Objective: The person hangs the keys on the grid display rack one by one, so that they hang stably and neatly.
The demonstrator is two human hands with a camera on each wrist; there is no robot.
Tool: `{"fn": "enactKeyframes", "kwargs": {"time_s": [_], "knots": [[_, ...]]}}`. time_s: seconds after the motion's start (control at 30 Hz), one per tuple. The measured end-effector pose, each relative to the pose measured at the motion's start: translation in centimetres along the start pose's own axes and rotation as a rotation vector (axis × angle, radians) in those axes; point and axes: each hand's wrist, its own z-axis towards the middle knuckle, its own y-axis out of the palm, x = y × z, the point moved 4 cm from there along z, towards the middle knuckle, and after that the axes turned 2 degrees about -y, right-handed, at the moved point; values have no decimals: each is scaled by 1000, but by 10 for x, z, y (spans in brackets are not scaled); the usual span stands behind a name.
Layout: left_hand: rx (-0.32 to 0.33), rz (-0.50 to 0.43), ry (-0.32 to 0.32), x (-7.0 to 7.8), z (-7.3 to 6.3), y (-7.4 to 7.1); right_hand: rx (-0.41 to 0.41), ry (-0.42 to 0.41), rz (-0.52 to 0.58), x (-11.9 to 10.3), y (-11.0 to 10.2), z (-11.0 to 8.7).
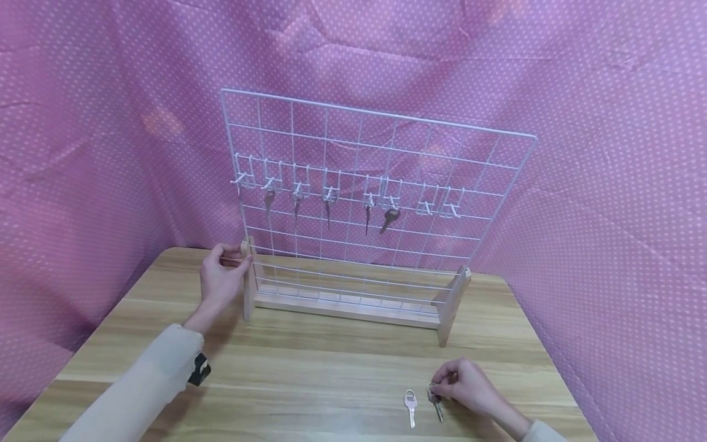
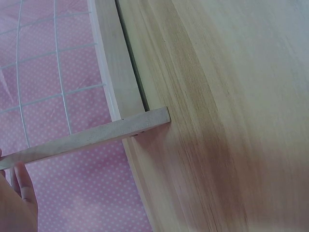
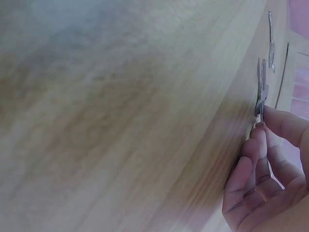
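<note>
My left hand (image 1: 221,279) grips the left wooden post (image 1: 248,301) of a stand, with thumb and fingers on either side of it. In the left wrist view only the fingertips show at the end of that post (image 2: 96,134). Low on the right, my right hand (image 1: 468,387) pinches a small bunch of keys (image 1: 438,410) by the ring end, close over the table. Two blades of these keys (image 3: 263,89) point away from the fingertips in the right wrist view. A single silver key (image 1: 410,402) lies just left of them.
A white wire grid (image 1: 378,112) leans back in the wooden stand. Along it runs a row of white hooks (image 1: 453,210); several bear hanging keys (image 1: 391,216), and the two rightmost hooks are bare. Pink dotted cloth (image 1: 607,215) surrounds the wood-grain table (image 1: 309,380).
</note>
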Motion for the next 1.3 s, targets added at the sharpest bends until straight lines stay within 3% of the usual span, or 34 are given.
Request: {"fn": "enactKeyframes", "kwargs": {"time_s": [0.33, 0.53, 1.03, 1.3], "knots": [[11, -18, 22, 1, 2, 2, -42, 38, 68, -1, -1, 2], [9, -15, 18, 0, 2, 2, -63, 14, 151, -4, -2, 5], [-7, -15, 3, 1, 0, 1, 38, -51, 214, -34, -23, 22], [-16, 14, -8, -1, -1, 1, 149, 1, 269, -55, -40, 34]]}}
